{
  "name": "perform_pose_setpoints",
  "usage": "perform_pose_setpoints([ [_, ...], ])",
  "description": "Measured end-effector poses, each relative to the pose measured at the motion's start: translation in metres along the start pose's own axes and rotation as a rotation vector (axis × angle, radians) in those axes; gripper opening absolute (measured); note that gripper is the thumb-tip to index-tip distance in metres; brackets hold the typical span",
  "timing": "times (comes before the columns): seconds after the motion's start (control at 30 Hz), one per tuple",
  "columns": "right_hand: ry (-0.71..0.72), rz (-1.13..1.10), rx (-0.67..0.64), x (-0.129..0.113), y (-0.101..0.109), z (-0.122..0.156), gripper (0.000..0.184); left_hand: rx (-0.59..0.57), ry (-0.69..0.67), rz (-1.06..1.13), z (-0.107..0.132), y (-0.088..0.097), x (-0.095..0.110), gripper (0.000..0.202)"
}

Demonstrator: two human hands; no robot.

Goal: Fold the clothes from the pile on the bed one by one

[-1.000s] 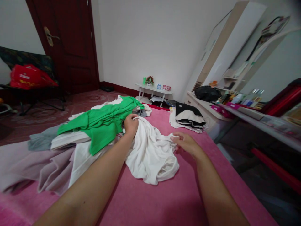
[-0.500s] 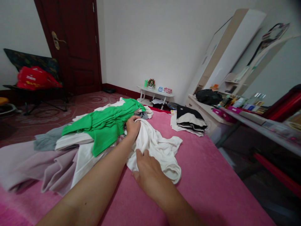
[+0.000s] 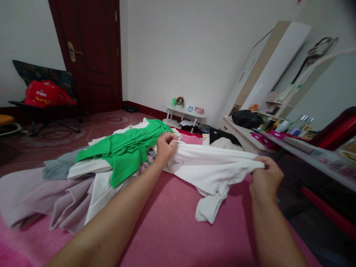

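Note:
A white garment (image 3: 208, 163), which looks like a shirt, is stretched sideways between my two hands above the bed. My left hand (image 3: 166, 148) is closed on its left end, beside the clothes pile. Its right end is gripped in my right hand (image 3: 267, 176), out over the right side of the bed. One sleeve-like part of the garment hangs down in the middle. Left of my left hand lies a green garment (image 3: 125, 146) on top of the heap, with a mauve garment (image 3: 55, 200) and a grey one (image 3: 57, 167) under and beside it.
The bed has a pink cover (image 3: 167, 230). Behind the white cloth sits a folded black garment (image 3: 225, 135), partly hidden. A low white table (image 3: 185, 111) stands by the wall. At right is a cluttered glass-topped desk (image 3: 306, 148); at left, a chair with a red bag (image 3: 47, 94).
My right hand has moved from the garment's near side far to the right, now gripping its end. The white garment has gone from crumpled on the bed to stretched and lifted.

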State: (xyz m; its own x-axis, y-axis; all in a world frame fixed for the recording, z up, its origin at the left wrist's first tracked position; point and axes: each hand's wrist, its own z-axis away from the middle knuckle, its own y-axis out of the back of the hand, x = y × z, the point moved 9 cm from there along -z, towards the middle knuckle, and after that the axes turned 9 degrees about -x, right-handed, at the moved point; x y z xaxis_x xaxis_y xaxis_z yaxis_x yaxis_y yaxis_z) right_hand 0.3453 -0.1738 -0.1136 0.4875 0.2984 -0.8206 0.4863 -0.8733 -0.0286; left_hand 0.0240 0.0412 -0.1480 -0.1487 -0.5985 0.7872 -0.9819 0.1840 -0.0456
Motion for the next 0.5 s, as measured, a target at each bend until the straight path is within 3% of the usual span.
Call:
perform_pose_setpoints([
  [0.1, 0.112, -0.125, 0.248, -0.010, 0.018, 0.008, 0.024, -0.339, -0.018, 0.182, 0.002, -0.042, 0.038, 0.007],
  [0.2, 0.053, -0.283, 0.303, -0.008, 0.018, 0.008, 0.025, -0.718, 0.151, 0.399, 0.015, -0.073, 0.062, 0.016],
  [0.27, 0.008, -0.380, 0.323, -0.006, 0.021, 0.004, 0.027, -0.894, 0.253, 0.482, 0.024, -0.081, 0.070, 0.027],
  [0.37, -0.023, -0.383, 0.421, -0.010, 0.038, 0.003, 0.034, -0.913, 0.336, 0.412, 0.025, -0.079, 0.052, 0.033],
  [0.5, 0.082, -0.344, 0.386, -0.040, 0.048, 0.004, 0.045, -0.785, 0.319, -0.084, 0.028, -0.083, -0.006, 0.031],
])
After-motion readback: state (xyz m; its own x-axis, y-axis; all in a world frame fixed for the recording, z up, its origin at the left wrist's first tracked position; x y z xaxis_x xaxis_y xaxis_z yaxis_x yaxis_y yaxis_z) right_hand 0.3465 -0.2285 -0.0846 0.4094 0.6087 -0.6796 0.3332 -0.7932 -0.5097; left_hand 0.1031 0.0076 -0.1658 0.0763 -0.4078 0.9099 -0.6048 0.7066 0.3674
